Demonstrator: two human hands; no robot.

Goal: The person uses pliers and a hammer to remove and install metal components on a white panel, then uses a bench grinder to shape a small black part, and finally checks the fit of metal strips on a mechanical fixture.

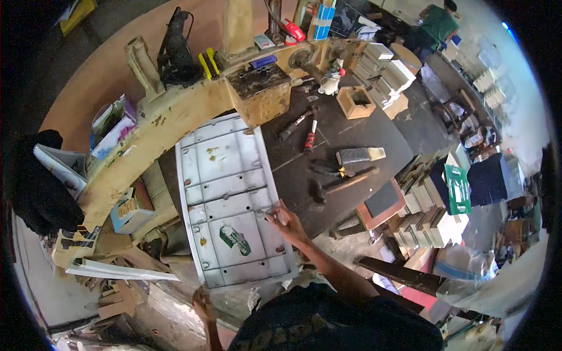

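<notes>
A pale grey ribbed panel (225,193) lies lengthwise before me, with raised ribs, small dark holes and brown stains. On its near half is a torn green label (235,241). My right hand (287,224) rests over the panel's right edge, thumb and fingertips drawn together around something small that I cannot make out. Just below the near left corner is my left hand (204,304); its fingers point toward the edge, too small and dim to show their grip. Right of the panel lie a hammer (345,182), a red-handled tool (310,136) and a dark-wrapped brush-like tool (358,155).
A curved beige machine frame (193,108) arches along the left and back, carrying a wooden block (259,96). White box stacks (386,73) stand at the back right, more pale blocks (427,213) at the right. A person in green (438,26) is far off.
</notes>
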